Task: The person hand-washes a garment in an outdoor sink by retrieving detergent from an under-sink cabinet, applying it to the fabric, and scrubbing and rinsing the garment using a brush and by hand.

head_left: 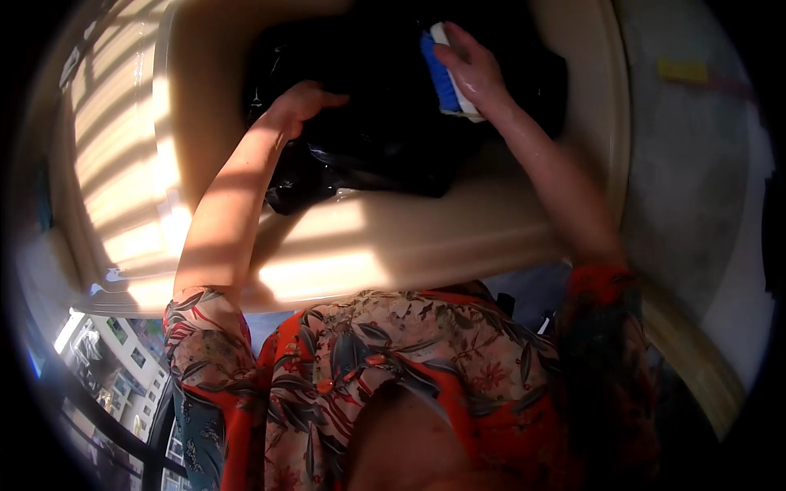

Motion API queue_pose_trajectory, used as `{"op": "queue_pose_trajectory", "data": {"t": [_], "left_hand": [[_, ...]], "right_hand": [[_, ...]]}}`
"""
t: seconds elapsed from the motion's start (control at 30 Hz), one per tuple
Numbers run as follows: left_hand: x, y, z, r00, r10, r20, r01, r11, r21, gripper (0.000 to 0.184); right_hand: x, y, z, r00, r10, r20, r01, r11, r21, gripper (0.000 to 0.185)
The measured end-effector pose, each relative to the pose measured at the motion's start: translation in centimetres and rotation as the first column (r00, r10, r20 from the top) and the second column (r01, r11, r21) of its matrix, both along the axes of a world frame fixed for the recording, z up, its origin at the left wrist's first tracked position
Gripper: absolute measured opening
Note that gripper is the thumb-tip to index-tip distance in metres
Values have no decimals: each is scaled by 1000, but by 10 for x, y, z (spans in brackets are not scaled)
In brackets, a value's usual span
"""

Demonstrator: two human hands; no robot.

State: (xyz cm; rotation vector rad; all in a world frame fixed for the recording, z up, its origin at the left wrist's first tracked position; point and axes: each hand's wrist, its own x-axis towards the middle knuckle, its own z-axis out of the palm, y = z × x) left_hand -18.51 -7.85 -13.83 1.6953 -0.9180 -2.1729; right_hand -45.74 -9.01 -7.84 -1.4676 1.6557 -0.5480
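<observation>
A heap of black, wet-looking cloth point(385, 155) lies in a large beige basin that looks like a bathtub point(458, 213). My right hand point(476, 72) grips a scrubbing brush point(442, 74) with a white back and a blue scrubbing side, holding it on edge over the cloth's right part. At the cloth's left part is my left hand point(301, 105), one digit pointing right and the others curled down against the dark fabric. Its fingertips are partly lost in the black.
Striped sunlight falls on the tub's left rim point(115, 164) and front wall. On the grey surface to the right lies a yellow item point(682, 70). At lower left, shelves point(123, 385) show beyond a dark frame. My body is close to the tub's near edge.
</observation>
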Motion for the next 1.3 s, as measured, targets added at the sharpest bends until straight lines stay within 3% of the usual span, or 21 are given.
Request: {"op": "queue_pose_trajectory", "data": {"t": [0.07, 0.1, 0.17, 0.2, 0.23, 0.27, 0.33, 0.37, 0.43, 0.47, 0.5, 0.57, 0.67, 0.73, 0.8, 0.87, 0.9, 0.93, 1.0, 1.2, 1.3], "left_hand": [[1, -1, 14, 996, 6, -94, -2, 999, 38, 41], [3, -3, 16, 989, 126, -78, -120, 990, 75, 41], [4, -4, 40, 993, 19, 118, -8, 996, -92, 44], [2, -6, 58, 976, -16, 215, 54, 984, -170, 45], [-4, -7, 83, 947, -47, 317, 88, 989, -117, 46], [-4, -7, 84, 957, -51, 287, 88, 989, -120, 53], [2, -10, 82, 970, -45, 239, 77, 989, -126, 70], [11, -14, 57, 995, -61, 75, 68, 993, -95, 71], [11, -18, 49, 974, -155, 165, 179, 973, -143, 68], [9, -19, 48, 955, -203, 214, 240, 957, -160, 67], [7, -19, 52, 941, -237, 244, 279, 947, -157, 65], [4, -16, 71, 901, -301, 311, 358, 923, -144, 62], [0, -12, 111, 914, -239, 327, 302, 940, -156, 59], [3, -13, 95, 917, -176, 358, 278, 925, -259, 58], [6, -14, 89, 894, -176, 411, 324, 889, -323, 56], [4, -14, 89, 824, -268, 499, 467, 820, -331, 52], [3, -15, 84, 802, -314, 508, 514, 797, -318, 50], [4, -17, 78, 776, -358, 519, 559, 771, -305, 48], [3, -18, 77, 730, -395, 558, 617, 732, -288, 44], [-2, -19, 91, 659, -447, 605, 685, 689, -237, 42], [1, -21, 84, 677, -436, 593, 681, 677, -278, 42]], "right_hand": [[83, 28, 6, 945, 290, -150, -314, 932, -181, 57], [92, 32, -3, 873, 377, -309, -430, 895, -124, 58], [66, 30, -33, 689, 426, -587, -550, 834, -40, 56], [18, 13, -46, 591, 381, -711, -569, 822, -32, 53], [-10, 1, -16, 495, 441, -748, -460, 864, 204, 48], [-60, -21, -42, 471, 507, -722, -375, 856, 356, 48], [-87, -37, -20, 427, 428, -797, -189, 904, 384, 50], [-82, -36, -20, 550, 352, -757, -217, 936, 277, 47], [-33, -23, 4, 764, 204, -613, -222, 974, 47, 42], [12, -10, 19, 818, 159, -552, -153, 987, 58, 48], [42, 8, 5, 859, 220, -462, -264, 964, -30, 53], [34, 11, -17, 746, 341, -572, -366, 928, 75, 50], [12, 3, -33, 508, 510, -694, -485, 835, 258, 47], [-43, -4, 2, 548, 421, -723, -207, 905, 371, 57], [-98, -8, -6, 693, 242, -680, -62, 959, 278, 64], [-132, -7, -20, 929, -73, -363, 85, 996, 18, 76], [-139, -10, -16, 987, -147, -66, 151, 986, 66, 88], [-133, -8, -5, 973, -229, -16, 229, 966, 123, 88], [-131, -6, -7, 972, -228, 52, 228, 974, -4, 86], [-140, -3, 10, 960, -277, 50, 233, 881, 413, 59], [-133, -1, 14, 961, -275, 13, 249, 888, 386, 52]]}}
